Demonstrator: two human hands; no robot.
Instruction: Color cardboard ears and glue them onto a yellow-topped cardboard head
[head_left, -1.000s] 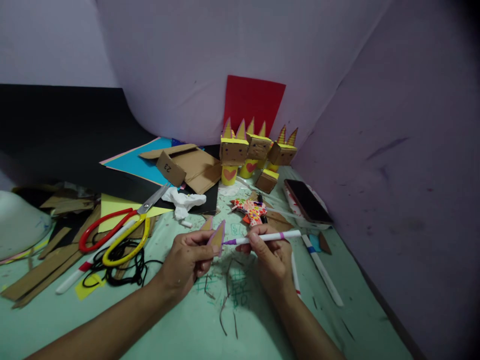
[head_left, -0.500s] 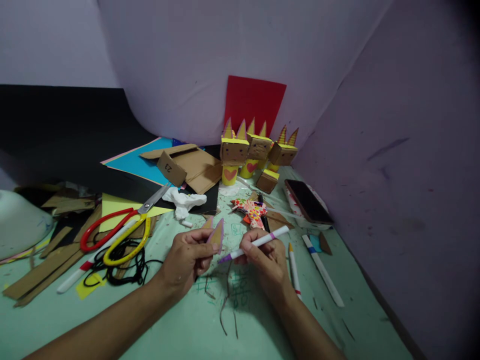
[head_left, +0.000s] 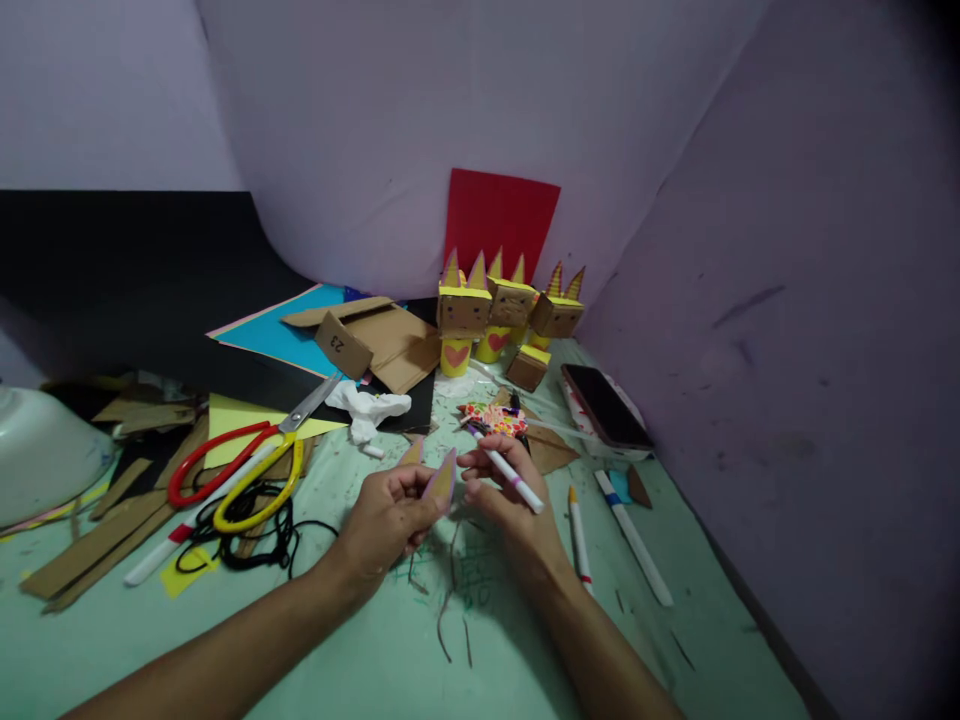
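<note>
Between the thumb and fingers of my left hand (head_left: 390, 515) are pinched pointed cardboard ears: a yellow ear (head_left: 441, 484) with a purple border in front, and the tip of a second ear (head_left: 412, 453) showing behind. My right hand (head_left: 517, 500) holds a white marker (head_left: 510, 475) with a purple tip, which points up and away to the left, clear of the ears. The right fingertips are close to the front ear; whether they touch it I cannot tell. Beyond the hands stand box-headed cardboard figures (head_left: 463, 312) with similar ears and hearts on yellow bodies.
Red-and-yellow scissors (head_left: 255, 465) lie at left over black cord (head_left: 262, 530) and cardboard strips (head_left: 112, 540). To the right are an orange-tipped marker (head_left: 579, 540), a blue-banded marker (head_left: 634, 540) and a phone (head_left: 606, 405). A flowered object (head_left: 495, 418) lies behind my right hand.
The marker has swung round in my right hand: its purple tip, earlier down beside the ears, now points up and away. My left hand has shifted slightly right, still pinching the ears.
</note>
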